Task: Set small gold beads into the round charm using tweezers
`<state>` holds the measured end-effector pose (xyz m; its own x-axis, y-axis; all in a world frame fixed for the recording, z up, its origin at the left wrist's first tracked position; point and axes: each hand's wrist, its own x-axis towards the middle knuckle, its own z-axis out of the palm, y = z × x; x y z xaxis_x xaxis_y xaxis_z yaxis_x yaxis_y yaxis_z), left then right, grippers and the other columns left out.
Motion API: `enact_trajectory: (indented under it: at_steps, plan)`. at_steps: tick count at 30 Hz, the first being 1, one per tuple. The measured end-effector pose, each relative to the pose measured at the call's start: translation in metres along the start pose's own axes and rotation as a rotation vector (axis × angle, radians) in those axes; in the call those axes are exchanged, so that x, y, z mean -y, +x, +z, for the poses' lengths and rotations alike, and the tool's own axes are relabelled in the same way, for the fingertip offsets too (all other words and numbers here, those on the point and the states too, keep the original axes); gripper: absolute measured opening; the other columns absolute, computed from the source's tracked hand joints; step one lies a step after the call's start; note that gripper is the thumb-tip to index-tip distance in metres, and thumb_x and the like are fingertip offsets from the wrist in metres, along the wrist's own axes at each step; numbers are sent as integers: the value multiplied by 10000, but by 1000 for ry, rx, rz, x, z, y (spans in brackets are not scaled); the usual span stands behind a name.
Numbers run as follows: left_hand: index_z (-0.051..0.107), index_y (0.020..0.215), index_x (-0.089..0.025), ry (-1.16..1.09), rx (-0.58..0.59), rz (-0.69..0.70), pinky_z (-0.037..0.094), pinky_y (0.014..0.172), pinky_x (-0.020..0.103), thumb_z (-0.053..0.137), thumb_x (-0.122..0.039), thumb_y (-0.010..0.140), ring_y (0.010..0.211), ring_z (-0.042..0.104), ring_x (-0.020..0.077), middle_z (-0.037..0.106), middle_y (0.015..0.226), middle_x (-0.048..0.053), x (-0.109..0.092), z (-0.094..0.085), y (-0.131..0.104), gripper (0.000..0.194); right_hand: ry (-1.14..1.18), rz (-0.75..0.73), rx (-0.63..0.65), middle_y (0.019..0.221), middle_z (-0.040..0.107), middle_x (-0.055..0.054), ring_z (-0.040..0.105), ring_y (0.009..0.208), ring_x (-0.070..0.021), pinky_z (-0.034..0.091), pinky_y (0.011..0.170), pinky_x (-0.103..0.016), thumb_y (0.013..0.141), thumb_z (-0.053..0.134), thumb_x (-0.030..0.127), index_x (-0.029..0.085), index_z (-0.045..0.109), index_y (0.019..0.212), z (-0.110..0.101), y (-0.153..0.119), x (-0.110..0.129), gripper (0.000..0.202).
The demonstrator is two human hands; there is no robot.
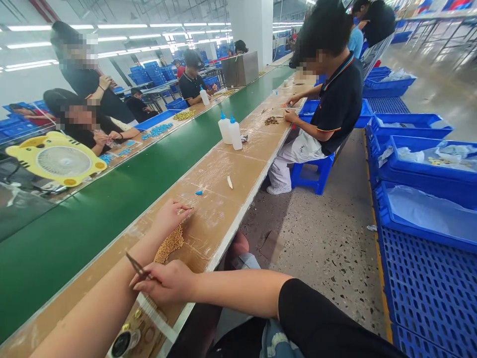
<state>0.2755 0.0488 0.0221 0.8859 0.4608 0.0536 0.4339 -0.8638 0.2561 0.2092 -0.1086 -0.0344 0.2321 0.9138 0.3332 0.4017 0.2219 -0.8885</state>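
On the far left sits a yellow fan (pixel 55 159) shaped like a tiger face, past the green belt (pixel 112 209). Your left hand (pixel 169 216) lies flat and open on the brown table (pixel 223 174), fingers touching the far end of a pile of small gold bits (pixel 169 244). Your right hand (pixel 167 282) is closed around thin metal tweezers (pixel 137 266), just near the pile's close end. Farther along stand two white bottles (pixel 230 130) with blue tips. On the right are blue bins (pixel 421 164). No words can be read anywhere.
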Motion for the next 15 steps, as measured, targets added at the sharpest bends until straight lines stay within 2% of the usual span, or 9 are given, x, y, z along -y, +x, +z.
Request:
enact_trajectory:
  at_steps: [4,8,12,15]
  plan:
    - [850,918,-230,1,30,-8,545,898,404,682,-503,903,997,697,285,696,1134,106,0,14,24,321,-42,-1,-47,1164,867,7,843,1081,-195,617,867,-257,1101,589,585,302,663,1272,9,4,-11,339]
    - [840,931,-226,16,35,-23,552,898,423,672,-555,883,959,698,292,686,1129,120,-1,17,33,373,-93,9,-51,1189,863,-26,849,1039,-225,606,821,-280,1119,512,604,282,641,1226,11,7,-16,363]
    - [823,1060,-221,14,21,0,556,921,419,665,-600,859,952,697,280,714,1183,119,0,7,26,457,-126,-6,-28,1181,851,-40,840,1050,-242,592,822,-295,1129,480,542,277,604,1172,8,7,-14,296]
    - [821,1125,-223,-44,-11,66,565,890,397,623,-640,868,900,685,259,741,1093,98,5,-11,4,529,-150,14,-20,1134,834,-53,822,1021,-246,576,811,-301,1093,513,432,268,571,1116,5,6,-13,175]
